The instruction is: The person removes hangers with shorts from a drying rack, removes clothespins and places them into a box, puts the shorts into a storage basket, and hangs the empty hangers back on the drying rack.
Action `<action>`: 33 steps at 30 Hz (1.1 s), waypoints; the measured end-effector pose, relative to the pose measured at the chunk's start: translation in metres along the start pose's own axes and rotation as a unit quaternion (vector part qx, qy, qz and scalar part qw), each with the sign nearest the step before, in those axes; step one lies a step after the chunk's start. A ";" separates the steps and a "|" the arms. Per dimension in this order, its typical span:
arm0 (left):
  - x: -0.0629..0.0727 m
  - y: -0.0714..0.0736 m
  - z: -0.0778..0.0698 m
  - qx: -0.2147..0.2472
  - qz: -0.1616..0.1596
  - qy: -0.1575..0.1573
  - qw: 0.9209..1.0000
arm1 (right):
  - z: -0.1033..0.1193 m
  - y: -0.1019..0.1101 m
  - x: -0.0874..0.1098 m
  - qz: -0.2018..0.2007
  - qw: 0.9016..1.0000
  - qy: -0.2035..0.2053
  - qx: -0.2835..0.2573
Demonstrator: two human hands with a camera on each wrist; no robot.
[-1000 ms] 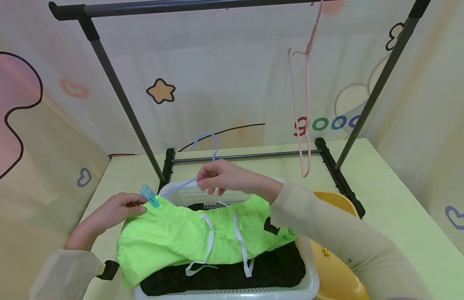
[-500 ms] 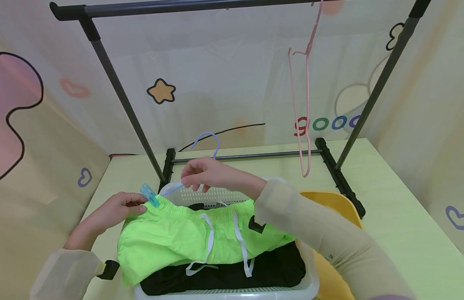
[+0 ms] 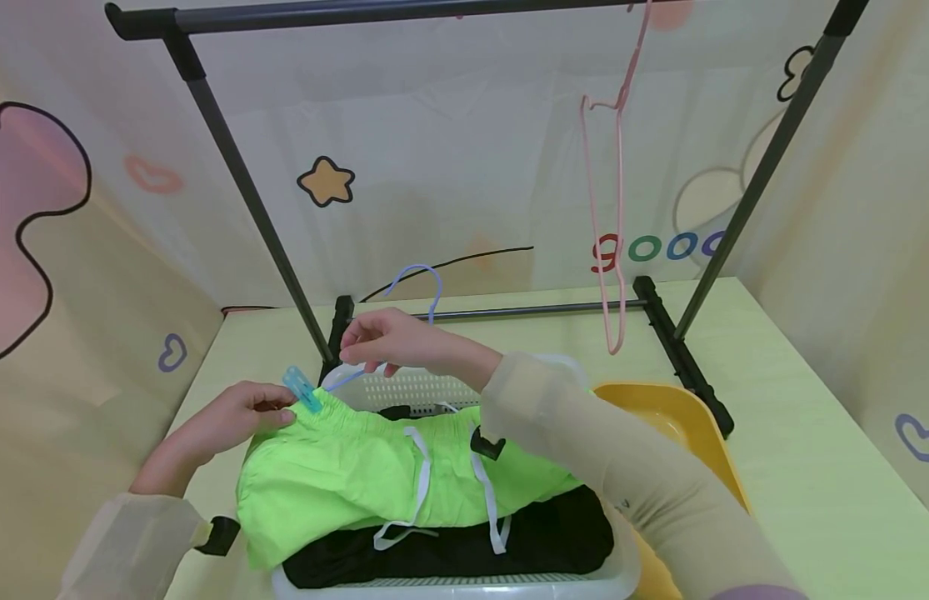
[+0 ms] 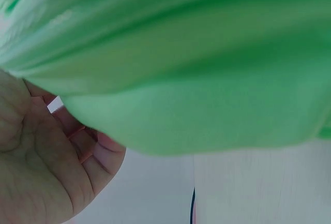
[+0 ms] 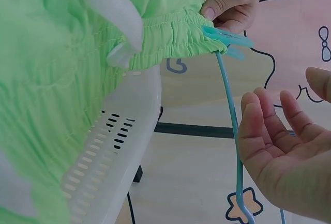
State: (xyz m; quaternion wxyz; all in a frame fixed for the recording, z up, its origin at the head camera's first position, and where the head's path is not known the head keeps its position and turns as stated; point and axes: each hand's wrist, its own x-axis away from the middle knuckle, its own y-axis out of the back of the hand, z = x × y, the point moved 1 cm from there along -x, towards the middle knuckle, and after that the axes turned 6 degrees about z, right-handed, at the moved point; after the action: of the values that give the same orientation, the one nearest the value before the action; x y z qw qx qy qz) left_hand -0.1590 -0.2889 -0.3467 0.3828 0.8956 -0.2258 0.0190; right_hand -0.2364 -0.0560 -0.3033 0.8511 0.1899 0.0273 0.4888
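Bright green shorts (image 3: 337, 479) with white drawstrings lie over a white basket (image 3: 464, 385), a blue hanger (image 3: 437, 292) running inside their waistband. At the waistband's left end, a clear blue clothespin (image 3: 302, 388) clips the cloth, close to the hanger's arm. My left hand (image 3: 247, 412) pinches that corner between thumb and fingers; in the left wrist view the cloth covers the fingertips. My right hand (image 3: 400, 342) is above the waistband, beside the hanger. The right wrist view shows this right hand (image 5: 289, 151) with relaxed fingers and thumb apart, nothing between them.
Beneath the shorts, a black garment (image 3: 449, 542) fills the basket. A yellow basin (image 3: 659, 408) stands to its right, partly behind my right sleeve. The dark rack's top bar (image 3: 404, 17) spans overhead, and a pink hanger (image 3: 620, 208) hangs from it.
My right hand has moved left along the hanger, closer to the clothespin. The left hand keeps its hold on the shorts' corner in the same place.
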 end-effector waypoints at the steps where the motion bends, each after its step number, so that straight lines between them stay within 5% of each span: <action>1: 0.000 0.000 0.000 -0.001 0.000 0.000 1.000 | 0.001 0.000 -0.002 -0.002 1.000 -0.001 -0.001; 9: 0.002 0.002 -0.002 0.001 0.005 0.005 1.000 | 0.004 -0.004 -0.016 -0.017 1.000 0.000 0.005; 33: 0.002 0.004 -0.006 -0.032 -0.003 0.011 0.999 | 0.008 -0.023 -0.044 0.023 0.995 -0.039 0.085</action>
State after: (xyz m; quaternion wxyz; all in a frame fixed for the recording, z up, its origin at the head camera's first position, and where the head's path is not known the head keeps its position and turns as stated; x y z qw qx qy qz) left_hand -0.1581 -0.2880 -0.3396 0.4140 0.8831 -0.2197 0.0209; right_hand -0.2385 -0.1058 -0.3097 0.8211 0.2808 0.0309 0.4960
